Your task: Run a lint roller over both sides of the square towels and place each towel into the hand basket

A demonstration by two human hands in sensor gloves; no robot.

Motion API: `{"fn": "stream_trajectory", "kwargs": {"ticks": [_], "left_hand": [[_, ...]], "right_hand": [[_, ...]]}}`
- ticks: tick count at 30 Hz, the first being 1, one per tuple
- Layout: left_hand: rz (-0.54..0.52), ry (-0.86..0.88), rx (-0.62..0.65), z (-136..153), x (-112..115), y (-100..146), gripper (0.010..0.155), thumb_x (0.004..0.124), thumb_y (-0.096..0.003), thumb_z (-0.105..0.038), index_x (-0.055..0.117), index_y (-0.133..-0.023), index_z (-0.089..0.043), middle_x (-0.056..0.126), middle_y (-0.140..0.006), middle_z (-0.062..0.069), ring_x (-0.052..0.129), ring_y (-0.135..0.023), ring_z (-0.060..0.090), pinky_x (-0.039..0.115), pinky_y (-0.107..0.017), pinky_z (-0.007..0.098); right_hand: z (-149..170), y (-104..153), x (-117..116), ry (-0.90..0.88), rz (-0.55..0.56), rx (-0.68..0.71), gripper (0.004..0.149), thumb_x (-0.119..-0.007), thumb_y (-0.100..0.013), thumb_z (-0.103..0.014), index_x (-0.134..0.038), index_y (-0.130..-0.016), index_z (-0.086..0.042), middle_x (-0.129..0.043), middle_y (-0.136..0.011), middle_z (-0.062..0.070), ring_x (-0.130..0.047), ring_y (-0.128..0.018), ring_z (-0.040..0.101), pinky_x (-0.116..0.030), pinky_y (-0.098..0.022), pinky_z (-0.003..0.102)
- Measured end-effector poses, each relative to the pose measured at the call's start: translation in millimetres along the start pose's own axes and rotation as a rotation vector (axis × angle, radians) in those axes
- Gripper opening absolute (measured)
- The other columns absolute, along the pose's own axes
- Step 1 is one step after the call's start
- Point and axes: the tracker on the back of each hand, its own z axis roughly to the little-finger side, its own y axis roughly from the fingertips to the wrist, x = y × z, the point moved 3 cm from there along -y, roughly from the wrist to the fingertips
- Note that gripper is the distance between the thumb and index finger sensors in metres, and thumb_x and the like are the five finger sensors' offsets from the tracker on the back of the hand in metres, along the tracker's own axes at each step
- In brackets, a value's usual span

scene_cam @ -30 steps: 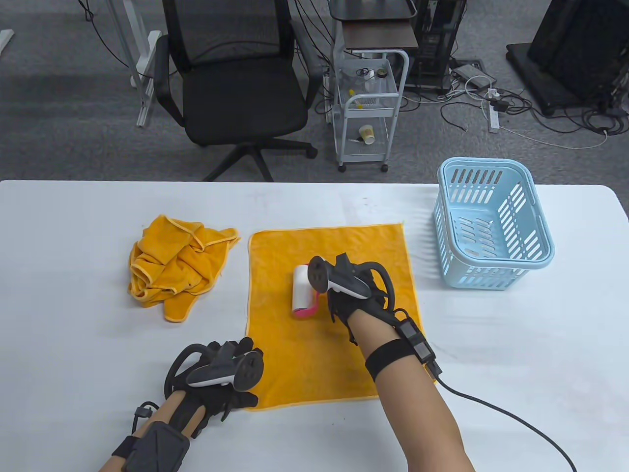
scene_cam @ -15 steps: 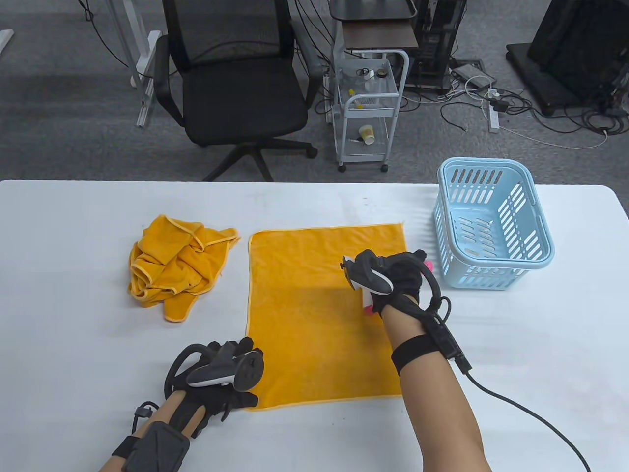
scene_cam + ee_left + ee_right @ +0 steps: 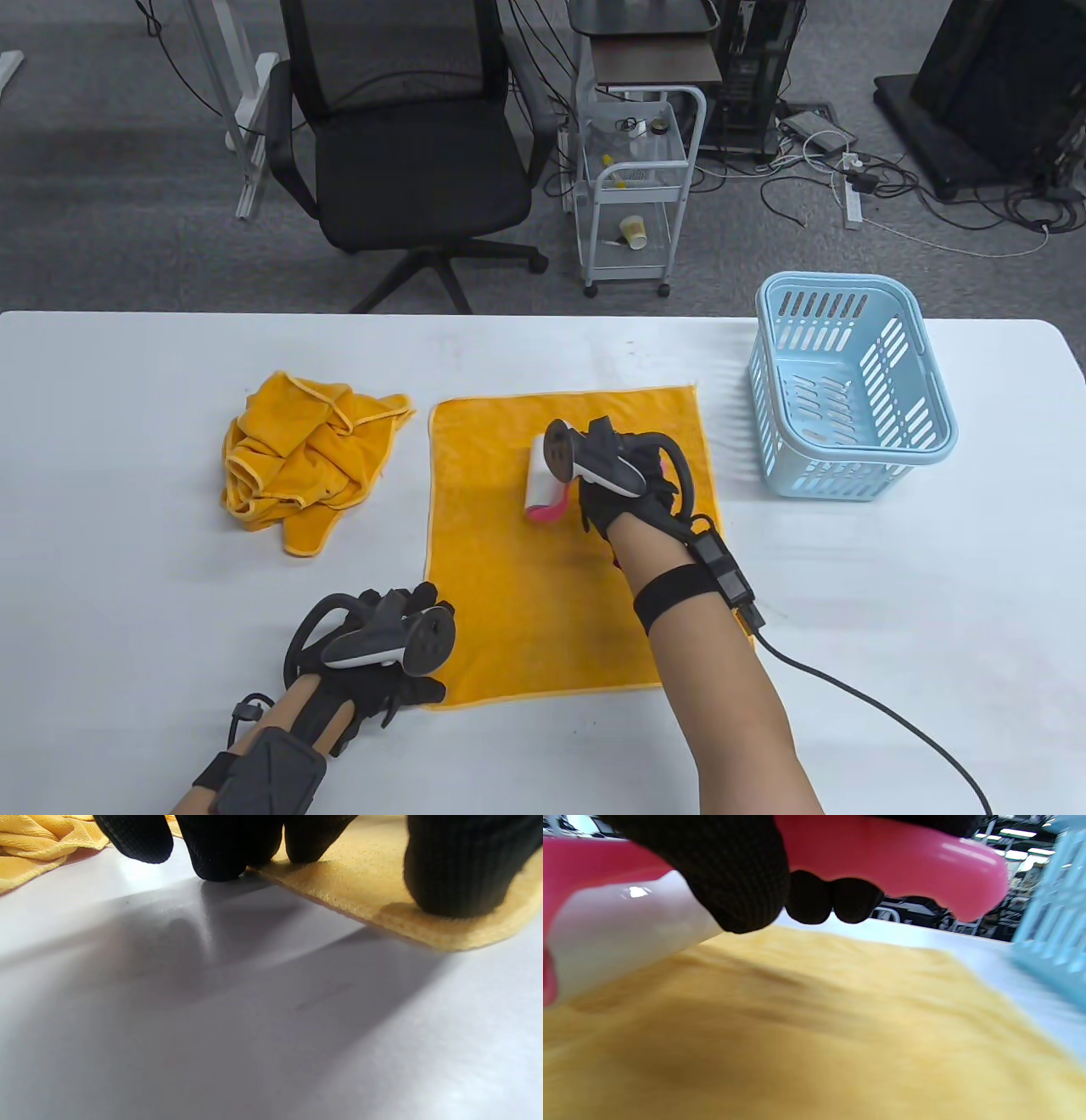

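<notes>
A square orange towel [image 3: 526, 594] lies flat at the table's middle. My right hand [image 3: 632, 488] grips the pink handle of a lint roller [image 3: 540, 484], whose white roll rests on the towel's upper middle; the handle [image 3: 891, 857] and roll [image 3: 628, 929] show close up in the right wrist view. My left hand [image 3: 399, 654] presses the towel's near-left corner down, fingertips [image 3: 449, 882] on the cloth [image 3: 382, 891]. A crumpled orange towel [image 3: 305, 458] lies to the left. The light blue hand basket [image 3: 848, 382] stands at the right, with nothing in it.
The white table [image 3: 127, 552] ends just beyond the basket. Behind it stand a black office chair [image 3: 407, 161] and a white trolley [image 3: 636, 187]. A cable [image 3: 865, 705] trails from my right wrist across the table.
The right hand rolled the lint roller to the towel's right side half a second ago, then back left to the upper middle. The left hand has stayed on the corner.
</notes>
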Motion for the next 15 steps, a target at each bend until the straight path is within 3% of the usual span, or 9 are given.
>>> {"fn": "stream_trajectory", "kwargs": {"ticks": [3, 6, 15], "left_hand": [[0.0, 0.001, 0.001, -0.1, 0.1, 0.0, 0.088, 0.082, -0.0354, -0.066, 0.05, -0.108, -0.027, 0.042, -0.121, 0.01, 0.06, -0.107, 0.041, 0.053, -0.075, 0.067], [0.0, 0.0, -0.001, -0.1, 0.1, 0.0, 0.088, 0.082, -0.0354, -0.066, 0.05, -0.108, -0.027, 0.042, -0.121, 0.011, 0.06, -0.108, 0.041, 0.053, -0.075, 0.067], [0.001, -0.005, -0.005, -0.1, -0.1, 0.2, 0.088, 0.082, -0.0353, -0.066, 0.05, -0.108, -0.027, 0.042, -0.121, 0.01, 0.061, -0.108, 0.04, 0.053, -0.075, 0.067]], "right_hand": [[-12.2, 1.1, -10.6, 0.032, 0.009, 0.031, 0.061, -0.088, -0.049, -0.029, -0.065, -0.105, -0.025, -0.079, -0.099, 0.01, -0.083, -0.088, 0.038, -0.07, -0.064, 0.059], [0.2, 4.9, -10.7, 0.087, 0.028, 0.003, 0.061, -0.089, -0.048, -0.028, -0.066, -0.104, -0.025, -0.082, -0.096, 0.008, -0.086, -0.085, 0.039, -0.07, -0.063, 0.06], [96.0, 36.1, -10.5, 0.512, -0.092, -0.265, 0.058, -0.093, -0.047, -0.021, -0.074, -0.102, -0.025, -0.085, -0.096, 0.008, -0.084, -0.086, 0.041, -0.066, -0.064, 0.064]]}}
